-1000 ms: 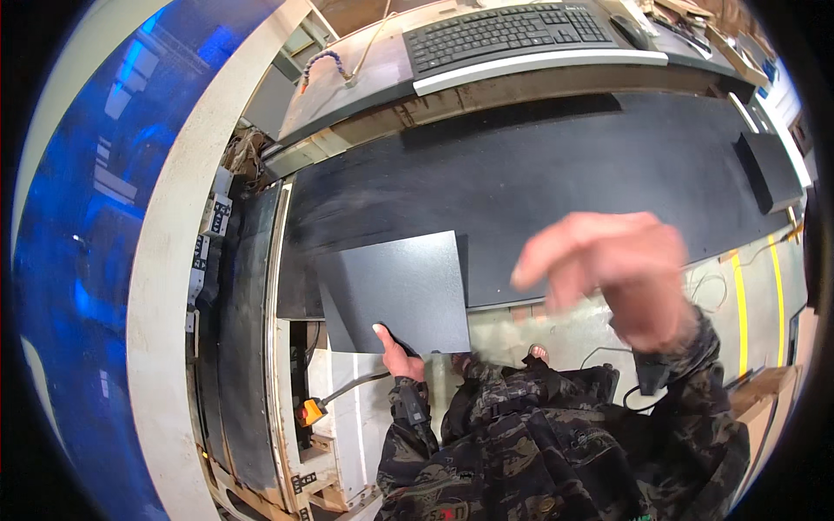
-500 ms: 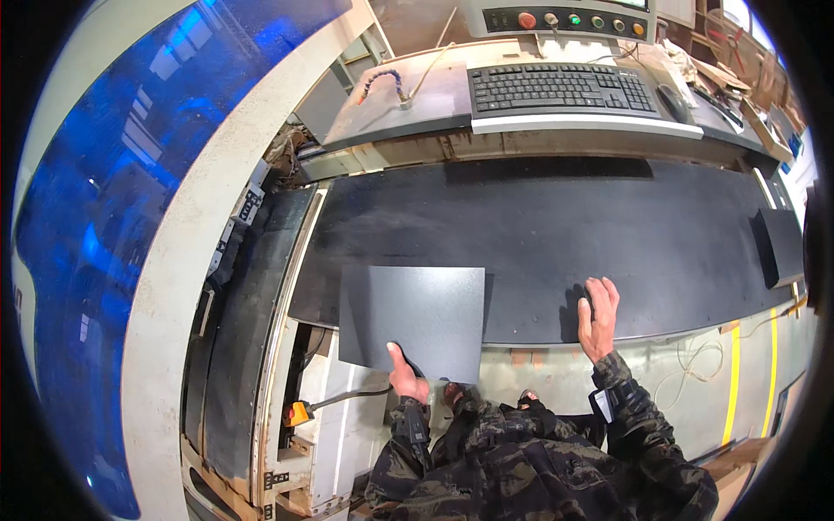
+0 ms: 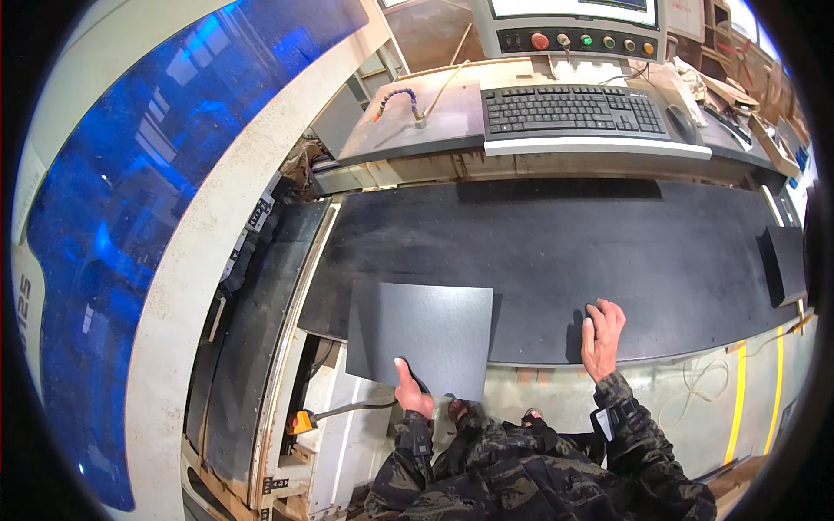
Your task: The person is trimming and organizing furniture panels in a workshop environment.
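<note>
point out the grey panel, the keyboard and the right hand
grey panel (image 3: 426, 334), head view, middle of its flat face
keyboard (image 3: 569, 109), head view, centre of the key field
right hand (image 3: 601, 334), head view, back of the hand

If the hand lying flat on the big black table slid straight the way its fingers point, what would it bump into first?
Probably nothing soon: the right hand points across the bare black table. Beyond its far edge stands the keyboard shelf, seemingly higher.

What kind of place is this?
Probably a workshop with a big cutting machine: a grey control keyboard, coloured push buttons under a screen, and a long black machine bed.
</note>
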A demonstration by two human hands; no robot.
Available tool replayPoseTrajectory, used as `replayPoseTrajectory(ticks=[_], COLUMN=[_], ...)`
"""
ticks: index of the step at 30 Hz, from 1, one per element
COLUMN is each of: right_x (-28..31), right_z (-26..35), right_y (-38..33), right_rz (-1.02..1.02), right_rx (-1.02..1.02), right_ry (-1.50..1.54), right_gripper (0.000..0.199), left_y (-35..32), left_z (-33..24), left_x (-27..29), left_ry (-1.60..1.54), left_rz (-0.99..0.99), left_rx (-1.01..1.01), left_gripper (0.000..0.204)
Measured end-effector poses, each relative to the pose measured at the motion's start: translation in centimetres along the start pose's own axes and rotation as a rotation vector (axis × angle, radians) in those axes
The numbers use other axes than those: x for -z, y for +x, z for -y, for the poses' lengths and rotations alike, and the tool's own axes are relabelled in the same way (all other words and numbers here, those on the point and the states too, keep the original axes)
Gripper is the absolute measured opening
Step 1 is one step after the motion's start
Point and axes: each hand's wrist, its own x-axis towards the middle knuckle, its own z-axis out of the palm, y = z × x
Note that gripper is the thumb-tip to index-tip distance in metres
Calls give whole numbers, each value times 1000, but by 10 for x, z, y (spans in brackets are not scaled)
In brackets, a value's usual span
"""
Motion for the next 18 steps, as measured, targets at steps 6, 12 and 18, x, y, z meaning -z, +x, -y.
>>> replayPoseTrajectory(ticks=[6,12,18], right_x=[0,-1,-1], right_z=[0,-1,-4], right_y=[-1,-1,1], right_rz=[-3,-10,-40], right_rx=[16,19,20], right_ry=[-1,8,26], right_gripper=[24,25,25], left_y=[-4,-11,1], left_z=[-1,-7,-4], left_x=[-2,-3,17], left_ry=[5,56,-193], left_rz=[-21,41,247], left_rx=[8,68,220], left_gripper=[78,76,58])
